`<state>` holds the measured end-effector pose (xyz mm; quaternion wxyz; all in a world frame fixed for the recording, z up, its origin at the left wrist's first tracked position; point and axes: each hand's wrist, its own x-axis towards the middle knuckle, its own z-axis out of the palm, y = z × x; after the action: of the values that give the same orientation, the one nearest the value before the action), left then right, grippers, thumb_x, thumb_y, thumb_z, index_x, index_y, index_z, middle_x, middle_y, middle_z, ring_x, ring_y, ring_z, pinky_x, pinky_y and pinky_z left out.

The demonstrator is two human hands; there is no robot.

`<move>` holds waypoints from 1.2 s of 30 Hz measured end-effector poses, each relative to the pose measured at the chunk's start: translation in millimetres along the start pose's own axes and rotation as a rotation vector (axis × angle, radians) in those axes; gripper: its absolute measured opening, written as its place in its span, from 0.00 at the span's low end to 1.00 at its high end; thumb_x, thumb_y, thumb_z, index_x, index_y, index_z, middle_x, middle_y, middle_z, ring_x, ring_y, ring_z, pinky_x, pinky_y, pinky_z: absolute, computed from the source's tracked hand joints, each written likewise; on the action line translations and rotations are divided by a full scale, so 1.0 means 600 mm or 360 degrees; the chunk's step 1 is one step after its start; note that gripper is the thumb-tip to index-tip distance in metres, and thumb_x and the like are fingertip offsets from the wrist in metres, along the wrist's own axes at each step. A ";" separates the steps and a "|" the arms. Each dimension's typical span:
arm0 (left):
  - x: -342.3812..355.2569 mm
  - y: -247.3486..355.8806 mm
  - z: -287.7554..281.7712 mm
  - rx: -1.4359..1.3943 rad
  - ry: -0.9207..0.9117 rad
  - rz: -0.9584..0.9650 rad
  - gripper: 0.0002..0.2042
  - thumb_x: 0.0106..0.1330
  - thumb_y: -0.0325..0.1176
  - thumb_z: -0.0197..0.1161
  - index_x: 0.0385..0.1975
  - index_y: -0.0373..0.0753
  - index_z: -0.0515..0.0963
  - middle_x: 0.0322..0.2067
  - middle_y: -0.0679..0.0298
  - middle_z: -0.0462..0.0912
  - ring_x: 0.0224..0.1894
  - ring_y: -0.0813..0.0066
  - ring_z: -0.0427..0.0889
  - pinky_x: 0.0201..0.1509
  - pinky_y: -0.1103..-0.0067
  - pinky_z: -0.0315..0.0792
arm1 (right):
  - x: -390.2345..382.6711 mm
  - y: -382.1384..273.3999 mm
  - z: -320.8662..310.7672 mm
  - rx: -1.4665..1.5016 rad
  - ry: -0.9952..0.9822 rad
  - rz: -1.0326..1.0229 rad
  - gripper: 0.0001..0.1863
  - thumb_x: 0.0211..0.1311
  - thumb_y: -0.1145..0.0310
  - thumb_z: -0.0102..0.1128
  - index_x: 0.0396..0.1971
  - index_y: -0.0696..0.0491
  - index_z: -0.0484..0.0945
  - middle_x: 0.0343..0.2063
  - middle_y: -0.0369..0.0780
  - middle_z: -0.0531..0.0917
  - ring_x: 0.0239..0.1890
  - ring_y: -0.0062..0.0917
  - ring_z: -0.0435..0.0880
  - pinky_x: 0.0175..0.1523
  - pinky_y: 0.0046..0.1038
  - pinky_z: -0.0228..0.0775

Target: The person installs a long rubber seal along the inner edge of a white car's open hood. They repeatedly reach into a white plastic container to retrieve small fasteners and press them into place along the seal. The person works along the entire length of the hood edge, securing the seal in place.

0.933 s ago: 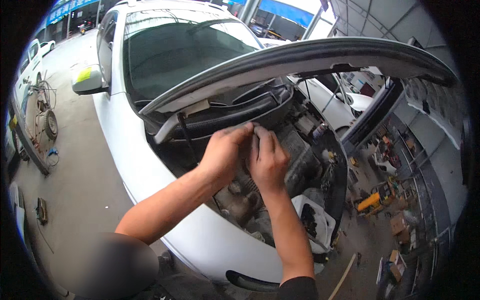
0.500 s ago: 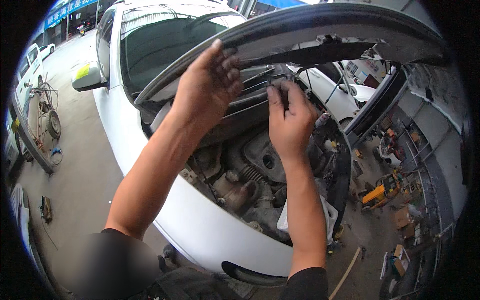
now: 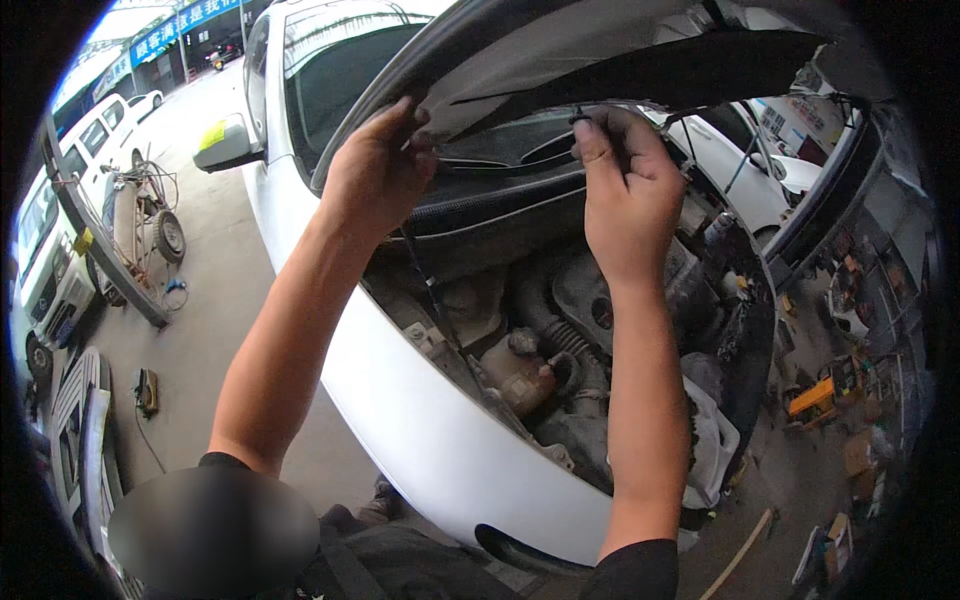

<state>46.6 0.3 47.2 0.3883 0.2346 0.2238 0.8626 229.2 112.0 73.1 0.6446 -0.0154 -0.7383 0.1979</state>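
My left hand is at the near edge of the raised hood, fingers curled against it. My right hand pinches a small black piece just under the hood’s dark lining. Below both hands lies the open engine bay, with dusty hoses, a ribbed duct and a translucent tank. A thin dark rod stands in the bay near the white fender.
A white pickup, a wheeled metal rig and a lift post stand at left. Another white car is behind the bay. Tools and cartons clutter the right floor.
My hands were together over the bay; they have moved up and apart, the left to the hood’s edge. The hood now sits higher in view, and the scene has shifted rightward.
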 end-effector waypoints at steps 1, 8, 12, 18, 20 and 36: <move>0.008 0.003 0.001 -0.0024 -0.0021 0.0014 0.08 0.69 0.33 0.52 0.40 0.34 0.68 0.30 0.62 0.72 0.27 0.77 0.71 0.28 0.84 0.67 | -0.002 -0.001 0.003 0.0016 -0.0009 0.0053 0.06 0.60 0.69 0.61 0.32 0.56 0.79 0.21 0.41 0.81 0.20 0.23 0.78 0.28 0.25 0.68; -0.015 -0.017 0.050 0.0156 -0.0267 -0.0003 0.10 0.64 0.40 0.59 0.35 0.41 0.73 0.28 0.68 0.73 0.26 0.82 0.69 0.25 0.86 0.62 | 0.007 0.007 -0.007 -0.0100 0.0022 -0.0037 0.06 0.58 0.70 0.61 0.33 0.56 0.80 0.26 0.44 0.83 0.28 0.32 0.83 0.34 0.28 0.72; -0.025 -0.005 0.146 0.0062 -0.0594 0.0061 0.13 0.63 0.44 0.61 0.37 0.41 0.73 0.29 0.69 0.73 0.27 0.84 0.69 0.26 0.87 0.62 | 0.049 -0.011 -0.027 -0.0067 0.0091 -0.0047 0.06 0.58 0.72 0.60 0.33 0.58 0.80 0.27 0.45 0.83 0.30 0.33 0.84 0.35 0.28 0.72; -0.013 -0.010 0.228 -0.0172 -0.0723 -0.0072 0.15 0.63 0.45 0.62 0.38 0.41 0.70 0.25 0.72 0.74 0.23 0.88 0.69 0.22 0.91 0.62 | 0.096 -0.032 -0.042 -0.0031 0.0166 -0.0163 0.05 0.58 0.72 0.60 0.31 0.58 0.80 0.25 0.44 0.82 0.28 0.34 0.83 0.33 0.29 0.72; -0.017 -0.010 0.241 -0.0274 -0.0643 -0.0064 0.12 0.66 0.44 0.58 0.35 0.42 0.70 0.22 0.73 0.74 0.21 0.89 0.68 0.17 0.91 0.60 | 0.109 -0.033 -0.047 -0.0077 0.0181 -0.0221 0.05 0.58 0.72 0.60 0.31 0.57 0.80 0.25 0.44 0.82 0.27 0.35 0.83 0.33 0.28 0.71; -0.032 -0.026 0.228 -0.0169 -0.0706 -0.0005 0.08 0.65 0.38 0.59 0.37 0.42 0.73 0.20 0.74 0.72 0.19 0.88 0.64 0.19 0.89 0.55 | 0.142 -0.040 -0.068 -0.0042 0.0125 -0.0282 0.04 0.57 0.73 0.60 0.29 0.58 0.79 0.23 0.45 0.81 0.26 0.35 0.82 0.32 0.29 0.71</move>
<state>145.7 22.6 141.8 0.4412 0.3974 0.0877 0.7998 259.5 125.0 164.8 0.6877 0.0335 -0.7135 0.1297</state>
